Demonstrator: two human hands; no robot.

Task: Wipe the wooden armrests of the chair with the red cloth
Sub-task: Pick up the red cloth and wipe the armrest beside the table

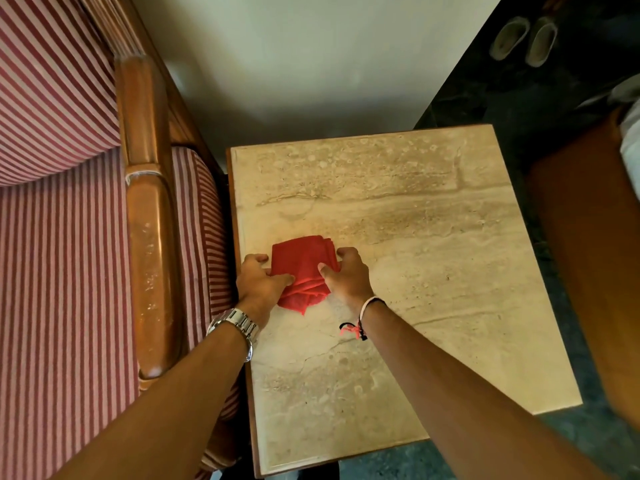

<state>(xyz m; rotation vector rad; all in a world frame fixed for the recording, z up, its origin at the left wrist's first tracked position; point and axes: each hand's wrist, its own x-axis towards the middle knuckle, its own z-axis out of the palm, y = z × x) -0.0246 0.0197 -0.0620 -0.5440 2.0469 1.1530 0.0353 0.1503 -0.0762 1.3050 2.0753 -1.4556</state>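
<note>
A folded red cloth (300, 268) lies on the beige stone-topped side table (433, 237), near its left edge. My left hand (258, 284) grips the cloth's left side, thumb pressed on top. My right hand (346, 275) pinches its right side, fingers curled over the far corner. To the left stands the chair with red-and-white striped cushions (62, 271); its glossy wooden armrest (152, 258) runs front to back just left of the table. Only this one armrest is in view.
A pale wall (311, 64) rises behind the table. Dark floor lies to the right, with a pair of pale slippers (526, 39) at the top right. Another brown wooden piece of furniture (595, 254) stands close to the table's right side.
</note>
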